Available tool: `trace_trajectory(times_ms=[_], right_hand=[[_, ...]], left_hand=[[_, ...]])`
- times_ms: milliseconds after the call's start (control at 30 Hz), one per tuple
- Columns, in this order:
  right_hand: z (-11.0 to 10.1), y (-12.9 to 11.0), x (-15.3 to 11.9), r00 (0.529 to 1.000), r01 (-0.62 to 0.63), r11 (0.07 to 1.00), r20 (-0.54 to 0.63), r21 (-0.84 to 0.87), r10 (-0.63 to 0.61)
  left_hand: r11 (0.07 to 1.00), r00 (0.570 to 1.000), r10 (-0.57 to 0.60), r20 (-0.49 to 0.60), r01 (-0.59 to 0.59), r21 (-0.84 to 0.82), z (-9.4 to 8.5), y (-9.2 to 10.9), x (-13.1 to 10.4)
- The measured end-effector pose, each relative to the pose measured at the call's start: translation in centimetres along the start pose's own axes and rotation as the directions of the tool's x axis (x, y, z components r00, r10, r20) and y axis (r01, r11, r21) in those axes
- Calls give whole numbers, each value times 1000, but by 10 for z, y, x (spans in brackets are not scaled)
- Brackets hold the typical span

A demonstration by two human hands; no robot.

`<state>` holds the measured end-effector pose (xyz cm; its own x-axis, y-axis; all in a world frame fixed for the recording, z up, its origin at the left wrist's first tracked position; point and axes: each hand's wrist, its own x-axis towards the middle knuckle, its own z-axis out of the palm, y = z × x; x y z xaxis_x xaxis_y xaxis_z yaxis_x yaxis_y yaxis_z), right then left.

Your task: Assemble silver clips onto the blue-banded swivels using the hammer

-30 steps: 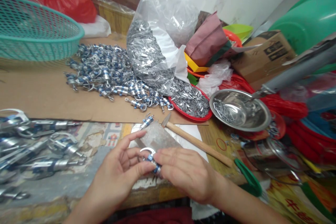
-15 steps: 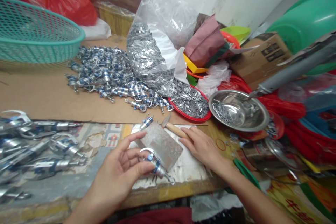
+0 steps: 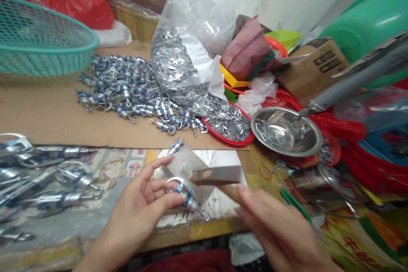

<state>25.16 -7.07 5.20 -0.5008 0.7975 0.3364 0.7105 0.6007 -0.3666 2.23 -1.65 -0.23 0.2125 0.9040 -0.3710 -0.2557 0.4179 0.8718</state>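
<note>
My left hand (image 3: 140, 204) pinches a small silver-and-blue metal fitting with a curved lever and an end ring (image 3: 190, 202), between thumb and fingers. The fitting lies against the near edge of a flat metal block (image 3: 188, 159). My right hand (image 3: 274, 216), blurred by motion, grips the wooden handle of a hammer (image 3: 216, 175). The hammer's head is raised above the block and hides part of it. Behind the block, a similar fitting (image 3: 176, 146) lies on the white sheet.
Many finished-looking fittings (image 3: 124, 89) are heaped on cardboard, with others (image 3: 60, 195) at left. A plastic bag of metal pieces (image 3: 175, 68), a red dish (image 3: 228, 123) and a steel bowl (image 3: 287, 131) stand behind. A grey bar (image 3: 357, 80) slants in from the right.
My right hand has picked the hammer up off the worktop and lifted it over the block. My left hand still holds the fitting in nearly the same place.
</note>
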Motion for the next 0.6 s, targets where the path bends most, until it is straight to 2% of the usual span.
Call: trace_trajectory(times_ms=[67, 100, 200, 233, 333, 367, 500, 600], right_hand=[[4, 2, -2, 991, -30, 999, 128, -38, 34], [5, 3, -3, 990, -38, 998, 130, -48, 44], [8, 3, -4, 1000, 2, 998, -5, -60, -3], [9, 2, -4, 1000, 11, 998, -4, -68, -11], [13, 4, 4, 989, -47, 996, 133, -77, 57], [15, 7, 8, 986, -89, 994, 134, -61, 97], [32, 41, 28, 961, -269, 962, -46, 54, 272], [49, 72, 40, 936, -351, 935, -13, 59, 352]], left_hand=[[1000, 1000, 7, -14, -6, 5, 0, 0, 0], [1000, 1000, 8, -20, -8, 4, 0, -1, 0], [1000, 1000, 3, -8, -3, 4, -1, -1, 0], [1000, 1000, 1, -5, -1, 2, -1, -1, 1], [1000, 1000, -1, -9, 1, 3, -1, -2, 2], [1000, 1000, -1, -7, 1, 8, -1, -2, 2], [995, 1000, 27, 14, -28, 92, -4, -2, 0], [946, 995, 79, 55, -93, 311, -8, 0, -1]])
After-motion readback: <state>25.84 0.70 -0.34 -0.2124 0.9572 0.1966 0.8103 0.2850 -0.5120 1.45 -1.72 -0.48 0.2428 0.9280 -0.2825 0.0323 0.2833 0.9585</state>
